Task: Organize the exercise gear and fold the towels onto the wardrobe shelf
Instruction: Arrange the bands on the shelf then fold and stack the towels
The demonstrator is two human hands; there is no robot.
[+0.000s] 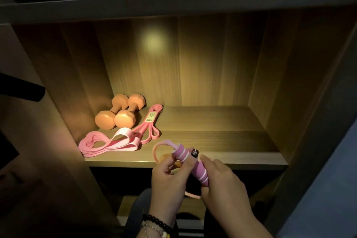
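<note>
Wardrobe shelf [202, 141] lit, dumbbells [119, 114] and resistance bands [116, 141] parked left. Both hands, left hand [170, 177] and right hand [222, 181], gripping jump rope handles [190, 162] at shelf front edge, cord probably getting bundled. Next: set rope beside bands. No towels visible.

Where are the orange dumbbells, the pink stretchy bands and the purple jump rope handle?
orange dumbbells [117, 114], head view, on the near dumbbell's handle.
pink stretchy bands [108, 144], head view, on the flat band's middle.
purple jump rope handle [194, 166], head view, on its striped grip.
</note>
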